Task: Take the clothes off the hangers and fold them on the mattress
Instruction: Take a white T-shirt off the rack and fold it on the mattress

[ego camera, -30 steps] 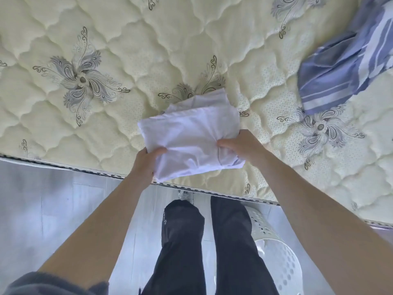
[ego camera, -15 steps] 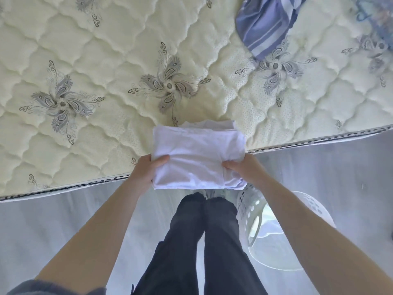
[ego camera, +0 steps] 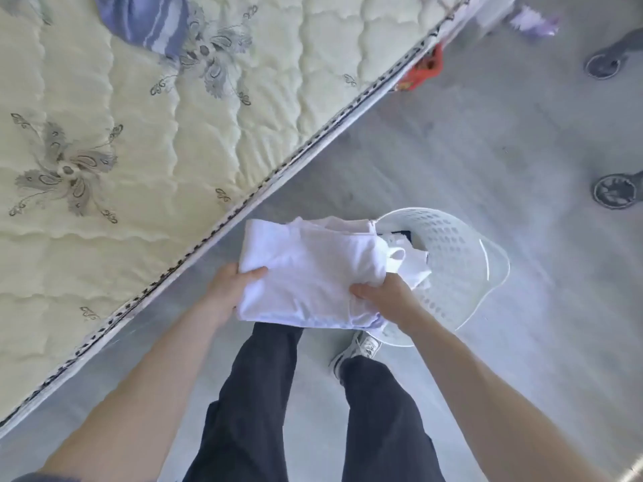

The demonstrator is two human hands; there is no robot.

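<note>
Head view looks down at a person standing on a grey floor (ego camera: 452, 151) beside a white perforated laundry basket (ego camera: 462, 259). Both hands hold a folded white garment (ego camera: 309, 273) in the air, just to the left of the basket, with the garment's right edge overlapping the basket's rim in the picture. The left hand (ego camera: 229, 290) grasps the garment's left edge, thumb on top and fingers hidden beneath. The right hand (ego camera: 386, 297) clutches the lower right corner, fingers curled into bunched cloth, right next to the basket's wall. More white cloth shows at the basket's left rim; I cannot tell whether it belongs to the bundle or lies inside.

The quilted cream mattress (ego camera: 139, 133) lies farther left of the basket, its edge running diagonally, and the garment does not touch it. A blue striped cloth (ego camera: 153, 26) rests on the mattress, well apart from the basket. Dark trousers (ego camera: 250, 394) and a pale shoe (ego camera: 362, 346) stand just below the basket. Far above the basket, something red (ego camera: 421, 69) sits at the mattress edge, and two dark round feet (ego camera: 614, 191) rest on the floor to the basket's upper right.
</note>
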